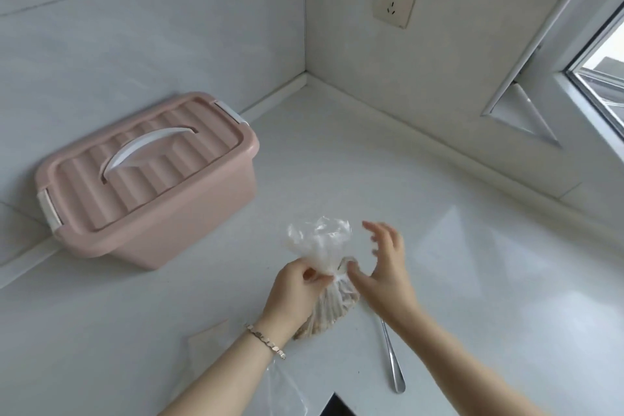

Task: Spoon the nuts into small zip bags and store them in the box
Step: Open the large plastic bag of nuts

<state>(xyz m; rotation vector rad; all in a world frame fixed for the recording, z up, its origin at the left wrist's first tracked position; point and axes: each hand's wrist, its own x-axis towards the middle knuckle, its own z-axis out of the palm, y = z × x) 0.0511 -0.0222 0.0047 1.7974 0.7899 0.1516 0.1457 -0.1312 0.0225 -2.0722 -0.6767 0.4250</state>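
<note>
Nut bag (332, 300) between hands: left (293, 287) pinches neck, right (385, 267) beside.

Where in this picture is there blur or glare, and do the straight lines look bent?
Head view: the right hand shows fingertips smeared by motion; the left hand, pinching the bag of nuts, is sharper. Head view: pale window reflections shine on the countertop. Head view: the wide lens makes the window frame lean and curve slightly.

The white counter (439, 230) bears a pink lidded box (145, 179), nut bag (332, 307), spoon (393, 361) and zip bags (287, 392).
</note>
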